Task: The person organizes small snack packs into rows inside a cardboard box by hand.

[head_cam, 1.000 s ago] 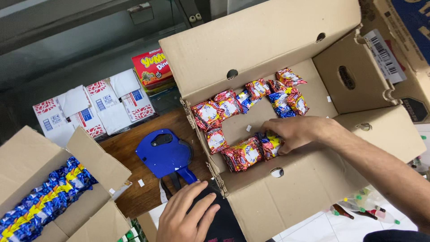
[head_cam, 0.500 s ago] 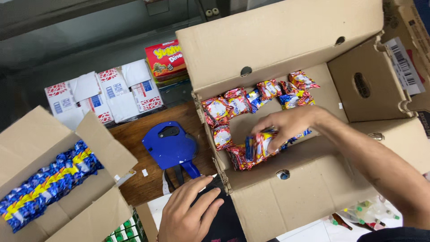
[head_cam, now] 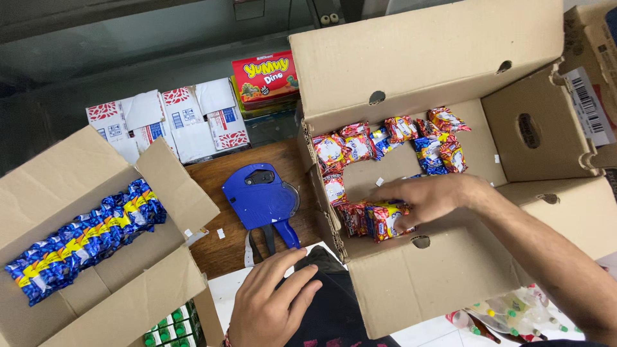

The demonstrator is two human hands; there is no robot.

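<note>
Reaching into the big cardboard box point(head_cam: 443, 289), the right hand point(head_cam: 427, 198) has its fingers closed around a snack packet point(head_cam: 387, 220) near the box's front wall. Just left of the box sits a blue price gun point(head_cam: 262, 198); the left hand point(head_cam: 273, 303) rests open and flat on a dark cloth point(head_cam: 334, 308) below it.

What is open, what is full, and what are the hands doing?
Big cardboard box: open, partly filled with snack packets.
Left cardboard box: open, holds a row of blue packets.
Blue label gun: lying flat on the wooden table, untouched.
Right hand: on packets inside the big box.
Left hand: resting on dark fabric.
</note>
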